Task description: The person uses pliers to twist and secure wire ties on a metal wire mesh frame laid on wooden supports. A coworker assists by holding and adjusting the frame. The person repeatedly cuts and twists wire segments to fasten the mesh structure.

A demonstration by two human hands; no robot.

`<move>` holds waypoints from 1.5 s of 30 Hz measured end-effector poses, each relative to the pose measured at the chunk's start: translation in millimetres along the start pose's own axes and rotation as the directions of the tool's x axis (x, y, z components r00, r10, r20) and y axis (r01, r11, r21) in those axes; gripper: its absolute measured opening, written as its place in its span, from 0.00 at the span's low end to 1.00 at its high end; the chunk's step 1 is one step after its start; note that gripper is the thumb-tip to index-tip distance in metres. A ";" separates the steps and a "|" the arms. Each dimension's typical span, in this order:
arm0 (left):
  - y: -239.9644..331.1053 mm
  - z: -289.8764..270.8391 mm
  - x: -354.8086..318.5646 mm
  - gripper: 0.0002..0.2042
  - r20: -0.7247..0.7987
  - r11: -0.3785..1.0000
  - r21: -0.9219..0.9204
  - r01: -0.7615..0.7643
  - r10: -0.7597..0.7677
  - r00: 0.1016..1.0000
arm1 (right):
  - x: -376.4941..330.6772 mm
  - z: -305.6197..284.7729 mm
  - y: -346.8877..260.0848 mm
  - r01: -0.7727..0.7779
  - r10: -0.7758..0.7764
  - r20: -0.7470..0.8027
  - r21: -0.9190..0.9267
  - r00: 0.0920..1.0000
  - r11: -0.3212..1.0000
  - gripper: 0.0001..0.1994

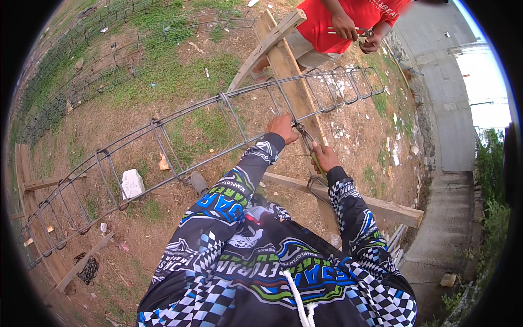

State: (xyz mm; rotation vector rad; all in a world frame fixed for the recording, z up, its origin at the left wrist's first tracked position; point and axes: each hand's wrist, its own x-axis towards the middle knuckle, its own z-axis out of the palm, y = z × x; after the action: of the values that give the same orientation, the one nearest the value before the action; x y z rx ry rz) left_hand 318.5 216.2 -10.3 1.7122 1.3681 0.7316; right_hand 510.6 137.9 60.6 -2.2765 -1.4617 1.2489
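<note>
A long rebar cage [212, 151], made of steel bars with rectangular stirrups, crosses in front of me from lower left to upper right. My left hand [282, 128] is closed round the cage's near bar, by a stirrup corner. In my right hand [326, 157] is a pair of pincers [306, 137] with greenish handles. Their jaws meet the near bar just right of my left fingers. Any tie wire at that joint is too small to make out.
The cage lies across a wooden trestle [291, 65] and another wooden support [35, 212] at far left. A co-worker in a red shirt [348, 22] stands beyond it, holding pliers [351, 29]. A white block [132, 184] and a dark wire bundle [87, 268] lie on the ground.
</note>
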 end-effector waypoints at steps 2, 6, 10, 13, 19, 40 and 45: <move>-2.1 -3.1 8.7 0.22 -0.019 1.000 -0.001 -0.025 0.025 1.000 | 5.5 -6.4 -11.4 0.003 -0.004 -0.016 -0.041 1.000 0.999 0.28; 3.1 -3.9 4.6 0.20 0.004 0.999 0.023 -0.048 0.048 0.999 | 12.6 -16.9 -1.0 -0.129 0.109 0.143 0.135 0.984 0.982 0.30; -5.3 0.1 9.6 0.19 -0.026 0.998 0.029 -0.050 0.051 0.998 | 32.5 -63.0 -29.0 -0.007 0.068 0.384 -0.159 0.921 0.987 0.30; 1.2 -5.8 5.7 0.18 0.002 0.997 0.020 -0.070 0.070 0.998 | 16.0 -72.5 -39.7 0.283 -0.203 0.216 -0.461 0.955 0.841 0.29; -4.3 -1.1 5.3 0.19 -0.032 0.996 0.001 -0.094 0.094 0.995 | -1.0 -86.1 -50.5 0.364 -0.659 0.204 -0.924 0.724 0.115 0.27; -3.4 -1.5 6.8 0.20 -0.014 0.995 -0.013 -0.099 0.098 0.995 | -6.8 -82.2 -37.3 0.458 -0.730 0.166 -0.861 0.663 0.220 0.29; 2.2 -5.9 5.1 0.20 -0.008 0.998 -0.005 -0.061 0.061 0.998 | -17.6 -74.8 -40.2 0.373 -0.802 0.192 -0.927 0.566 0.041 0.23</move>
State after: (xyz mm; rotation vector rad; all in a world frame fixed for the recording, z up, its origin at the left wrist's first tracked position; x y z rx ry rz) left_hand 315.9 222.4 -5.7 1.7553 1.3235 0.7754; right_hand 533.9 165.4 139.6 -1.4935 -2.9161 -0.5371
